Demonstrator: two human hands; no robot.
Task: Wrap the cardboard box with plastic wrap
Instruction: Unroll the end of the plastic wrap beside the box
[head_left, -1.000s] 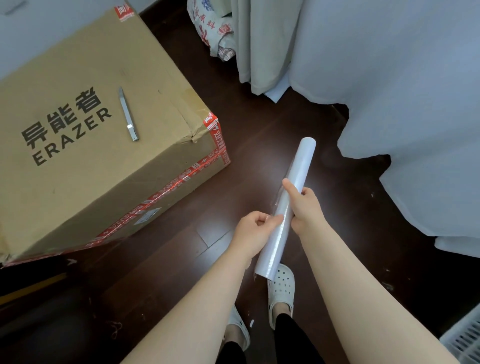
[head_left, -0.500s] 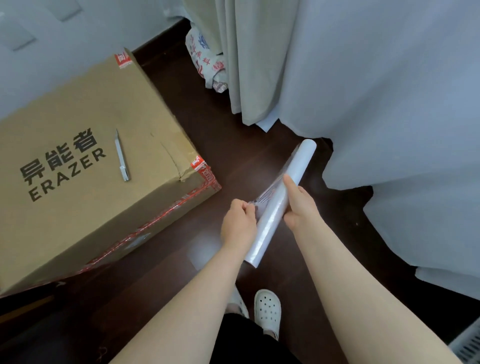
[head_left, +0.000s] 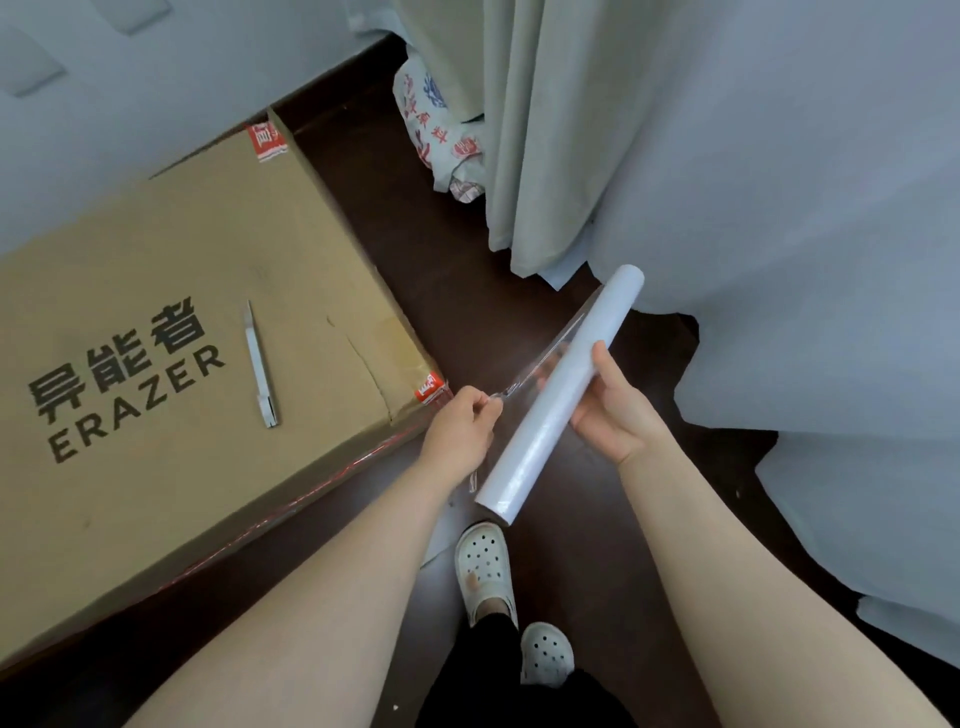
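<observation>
We hold the roll of plastic wrap (head_left: 535, 441) slanted in the air above the dark floor (head_left: 493, 291), just right of the cardboard box (head_left: 208, 291) and its near corner. Our right hand (head_left: 613, 415) cradles the roll from beneath, fingers curled round it, thumb laid along the top. Our left hand (head_left: 460, 431) pinches the loose edge of the clear film (head_left: 540, 364) between its fingers (head_left: 480, 402), stretched a little way off the roll. The box sits on the floor at left, a knife (head_left: 258, 364) lying on its top. Pale curtains (head_left: 545, 130) hang beyond.
</observation>
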